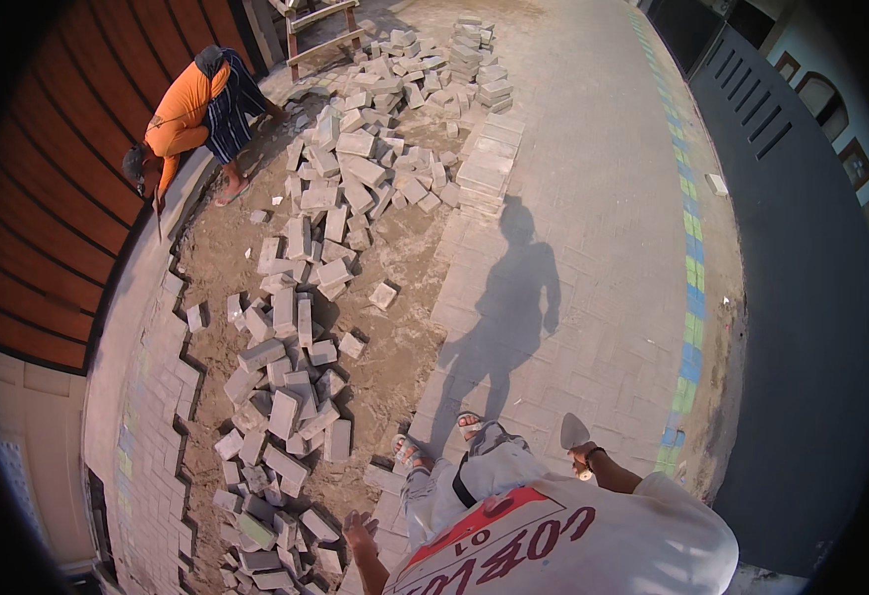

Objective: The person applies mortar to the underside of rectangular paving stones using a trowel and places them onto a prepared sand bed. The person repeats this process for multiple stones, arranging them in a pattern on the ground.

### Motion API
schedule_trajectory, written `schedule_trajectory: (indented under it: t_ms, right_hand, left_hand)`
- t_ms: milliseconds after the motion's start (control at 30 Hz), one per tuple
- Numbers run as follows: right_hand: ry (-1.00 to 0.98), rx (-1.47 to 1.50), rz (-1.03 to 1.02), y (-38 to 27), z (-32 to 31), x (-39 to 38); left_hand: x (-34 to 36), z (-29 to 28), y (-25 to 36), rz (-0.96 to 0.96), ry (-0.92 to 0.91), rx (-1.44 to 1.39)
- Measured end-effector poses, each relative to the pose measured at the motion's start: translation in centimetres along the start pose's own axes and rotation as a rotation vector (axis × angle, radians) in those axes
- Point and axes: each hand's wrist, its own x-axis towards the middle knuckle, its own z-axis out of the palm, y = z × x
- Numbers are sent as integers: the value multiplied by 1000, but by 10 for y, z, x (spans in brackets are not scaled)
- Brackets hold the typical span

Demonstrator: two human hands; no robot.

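Observation:
My right hand (584, 458) is closed round the handle of a pointed trowel (573, 430), held out beside my body above the paved lane with its grey metal blade pointing away from me. Low on the left, my left hand (360, 530) hangs with nothing in it, its fingers slightly apart. Nearest to that hand lie loose grey paving bricks (284, 414), heaped along a strip of bare sand (387, 367). One paving brick (385, 480) rests by my feet at the edge of the laid paving.
A person in an orange top (185, 109) bends over a concrete kerb (162, 213) beside a brown slatted gate (77, 169). Bricks stand in stacks (466, 50) at the far end, near a wooden trestle (320, 45). Laid paving (593, 258) with a blue-green painted strip (692, 278) runs along the right.

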Motion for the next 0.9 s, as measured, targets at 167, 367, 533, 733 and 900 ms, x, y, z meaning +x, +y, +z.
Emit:
schedule_trajectory:
  t_ms: [167, 367, 533, 733, 900]
  right_hand:
    - [-176, 77, -199, -63, 37, -34]
    - [-100, 181, -435, -138, 43, -160]
    - [-56, 216, -464, -122, 65, -124]
    - [-16, 2, -173, -76, 84, -96]
    - [20, 37, -75, -41, 95, -74]
  left_hand:
    - [24, -11, 21, 44, -48, 22]
    - [52, -46, -3, -153, -32, 66]
    - [72, -64, -14, -255, -30, 39]
    - [88, -84, -7, -304, -22, -57]
    - [106, -95, -8, -265, -45, -62]
